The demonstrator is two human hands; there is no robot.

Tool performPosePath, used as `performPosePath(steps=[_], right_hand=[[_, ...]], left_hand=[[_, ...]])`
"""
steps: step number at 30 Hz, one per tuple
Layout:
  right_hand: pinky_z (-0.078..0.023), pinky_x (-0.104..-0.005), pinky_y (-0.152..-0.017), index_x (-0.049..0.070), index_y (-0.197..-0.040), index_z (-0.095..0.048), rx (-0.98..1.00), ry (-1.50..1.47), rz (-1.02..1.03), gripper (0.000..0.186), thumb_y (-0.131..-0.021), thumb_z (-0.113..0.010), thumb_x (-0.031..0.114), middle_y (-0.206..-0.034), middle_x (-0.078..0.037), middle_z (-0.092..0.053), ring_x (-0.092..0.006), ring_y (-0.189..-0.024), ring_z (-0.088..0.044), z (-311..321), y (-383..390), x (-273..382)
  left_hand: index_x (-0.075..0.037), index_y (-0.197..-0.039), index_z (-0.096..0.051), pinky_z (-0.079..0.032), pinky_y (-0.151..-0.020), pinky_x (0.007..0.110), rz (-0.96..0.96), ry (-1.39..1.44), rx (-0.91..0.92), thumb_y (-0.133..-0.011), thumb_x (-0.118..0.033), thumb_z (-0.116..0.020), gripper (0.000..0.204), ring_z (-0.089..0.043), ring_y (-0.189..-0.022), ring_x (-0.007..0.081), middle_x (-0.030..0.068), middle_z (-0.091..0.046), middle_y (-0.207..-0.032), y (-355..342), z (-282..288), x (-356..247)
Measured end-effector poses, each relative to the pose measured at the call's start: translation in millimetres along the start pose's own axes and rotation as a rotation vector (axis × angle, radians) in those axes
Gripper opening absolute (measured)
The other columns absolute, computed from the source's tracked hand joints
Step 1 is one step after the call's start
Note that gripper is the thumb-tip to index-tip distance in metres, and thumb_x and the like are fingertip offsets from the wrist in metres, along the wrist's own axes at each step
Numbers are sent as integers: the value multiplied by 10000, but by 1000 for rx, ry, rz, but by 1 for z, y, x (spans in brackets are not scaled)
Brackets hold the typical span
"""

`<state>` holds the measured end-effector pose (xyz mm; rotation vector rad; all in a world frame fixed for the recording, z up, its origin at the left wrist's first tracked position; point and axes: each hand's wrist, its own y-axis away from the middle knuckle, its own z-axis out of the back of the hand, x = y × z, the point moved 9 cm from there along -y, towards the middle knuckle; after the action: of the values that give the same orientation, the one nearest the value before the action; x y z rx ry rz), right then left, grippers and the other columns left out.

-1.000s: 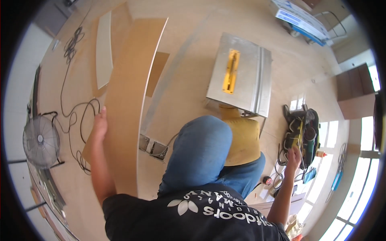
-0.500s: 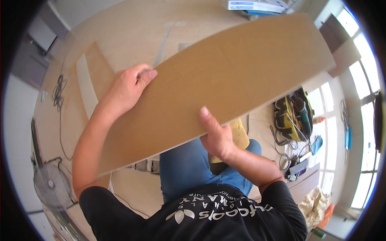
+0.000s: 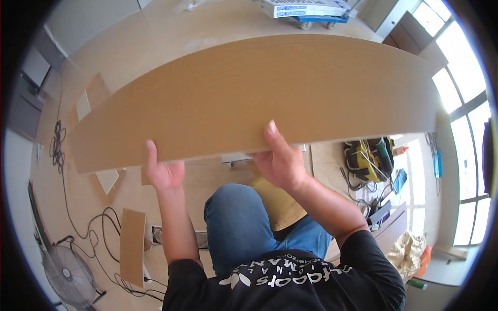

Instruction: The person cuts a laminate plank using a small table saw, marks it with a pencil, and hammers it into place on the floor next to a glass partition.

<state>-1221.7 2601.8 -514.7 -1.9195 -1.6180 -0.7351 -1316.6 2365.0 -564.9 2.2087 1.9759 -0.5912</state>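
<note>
A long tan board (image 3: 249, 98) is held up in front of me, spanning most of the view from left to right. My left hand (image 3: 167, 171) grips its near edge left of the middle, thumb on the upper face and fingers hidden beneath. Closer to the board's middle, my right hand (image 3: 282, 160) clasps the same near edge, its thumb also on top. Behind and below the board, my bent knee and a round yellowish seat or bucket (image 3: 280, 207) show; which it is I cannot tell.
A yellow-and-black tool bag (image 3: 363, 160) stands on the right with cords around it. To the left are a floor fan (image 3: 70, 274), tangled black cable (image 3: 58, 142) and a small tan board piece (image 3: 133, 246). White boxes (image 3: 306, 8) rest on a blue dolly (image 3: 321, 20) at the far side.
The board has swung from a steep slant to nearly level across the view. My left hand has moved from its far edge to the near edge; the right hand keeps its hold.
</note>
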Motion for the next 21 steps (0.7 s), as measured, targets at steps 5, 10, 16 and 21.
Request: performPosePath(steps=[5,10,16,21], right_hand=[[-485,-413,-1026,52,-1343,-525,-107,-111,210,390,-1048,-513,307,-1281,-89,-621,-240,-1202,-589,62,-48,50],[-528,-397,-967,28,-1226,-566,-545,21,248,230,-1024,-530,131,-1169,-98,-639,-237,-1086,-625,247,-116,95],[-549,-361,-833,88,-1098,-597,-699,137,35,110,-1016,-574,157,-1004,-52,-643,-188,-893,-630,327,-202,47],[-516,-289,-634,110,-1010,-622,-754,364,-76,136,-931,-717,168,-842,-25,-618,-155,-675,-571,373,-223,13]], left_hand=[[-27,-1373,-510,-467,-1054,408,-58,-98,-83,-1031,-151,-514,364,-539,-1282,227,89,-577,-1380,-73,89,-71],[-14,-1299,-556,-514,-1002,346,11,-244,-278,-970,-108,-622,349,-604,-1173,206,88,-624,-1284,-135,174,-80],[-33,-1180,-588,-544,-970,379,-16,-182,-489,-911,9,-674,285,-620,-1123,243,84,-649,-1178,-204,243,-39],[-41,-1211,-582,-545,-969,379,70,-215,-500,-923,16,-651,301,-619,-1123,250,89,-644,-1194,-228,278,-3]])
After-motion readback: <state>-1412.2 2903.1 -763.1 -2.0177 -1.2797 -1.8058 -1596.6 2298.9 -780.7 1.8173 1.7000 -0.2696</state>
